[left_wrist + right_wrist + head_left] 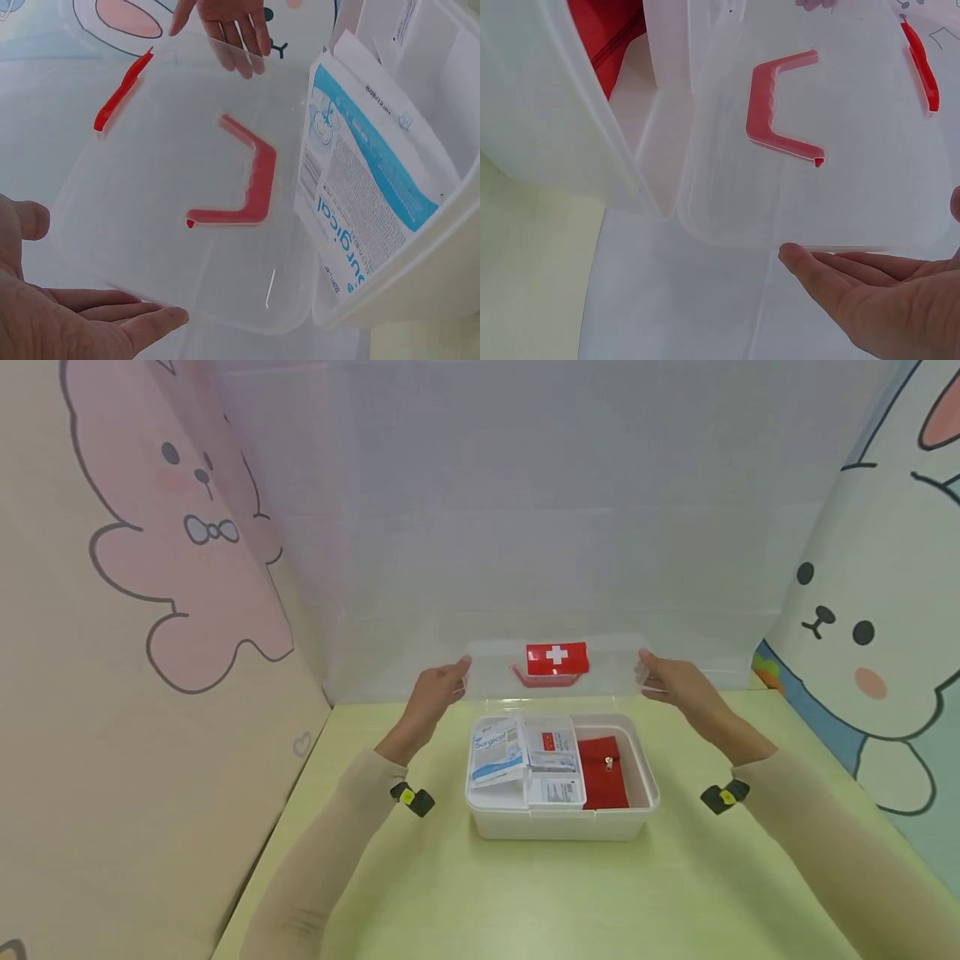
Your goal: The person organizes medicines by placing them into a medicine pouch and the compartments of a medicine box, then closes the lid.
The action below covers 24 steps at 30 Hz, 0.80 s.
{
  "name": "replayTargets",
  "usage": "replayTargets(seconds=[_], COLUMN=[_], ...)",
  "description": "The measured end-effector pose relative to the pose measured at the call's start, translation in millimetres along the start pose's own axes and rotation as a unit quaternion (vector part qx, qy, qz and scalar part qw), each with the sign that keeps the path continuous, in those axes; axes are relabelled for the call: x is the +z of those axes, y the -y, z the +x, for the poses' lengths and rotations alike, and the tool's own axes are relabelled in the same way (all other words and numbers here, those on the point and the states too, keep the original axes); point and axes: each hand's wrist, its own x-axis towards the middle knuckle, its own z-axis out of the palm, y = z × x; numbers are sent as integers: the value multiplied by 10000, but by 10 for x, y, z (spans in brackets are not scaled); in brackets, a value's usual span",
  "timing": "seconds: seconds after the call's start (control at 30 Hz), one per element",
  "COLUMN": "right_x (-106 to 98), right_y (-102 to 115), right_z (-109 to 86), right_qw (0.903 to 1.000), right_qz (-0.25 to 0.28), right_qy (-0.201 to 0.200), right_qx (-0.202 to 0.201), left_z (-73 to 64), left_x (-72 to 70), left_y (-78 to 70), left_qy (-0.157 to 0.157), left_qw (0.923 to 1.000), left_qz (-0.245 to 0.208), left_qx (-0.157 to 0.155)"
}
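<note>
A translucent lid [491,664] stands raised behind a white first-aid box [562,827]. It carries a red latch with a white cross [557,658] and a red handle [261,184]. My left hand [437,693] touches the lid's left edge with fairly straight fingers, the thumb apart from it in the left wrist view. My right hand [678,689] supports the opposite edge the same way, fingers [817,274] extended along it. Inside the box, a white tray holds a blue-and-white "Surgical" packet [497,750] and other packets [553,747]. A red zippered pouch [602,772] lies beside the tray.
The box stands on a pale yellow-green table [555,902]. A whitish sheet [555,485] hangs behind it. Panels with a pink cartoon animal [202,560] and a white cartoon rabbit [862,677] flank the table.
</note>
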Motion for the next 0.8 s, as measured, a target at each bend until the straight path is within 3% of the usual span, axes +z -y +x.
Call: replayTargets(seconds=[0.27, 0.5, 0.8], right_x=[99, 125, 175], right_y=[-87, -163, -218], right_z=[-206, -359, -554], right_qw=[9991, 9989, 9986], right_qz=[-351, -396, -476], right_qy=[-47, -70, -78], right_qx=[-245, -257, -238], left_z=[-205, -316, -419], left_x=[32, 77, 127], left_y=[67, 148, 290], left_qy=[138, 60, -13], left_qw=[9992, 9987, 9963], left_qz=[360, 486, 708], left_qx=[63, 116, 488])
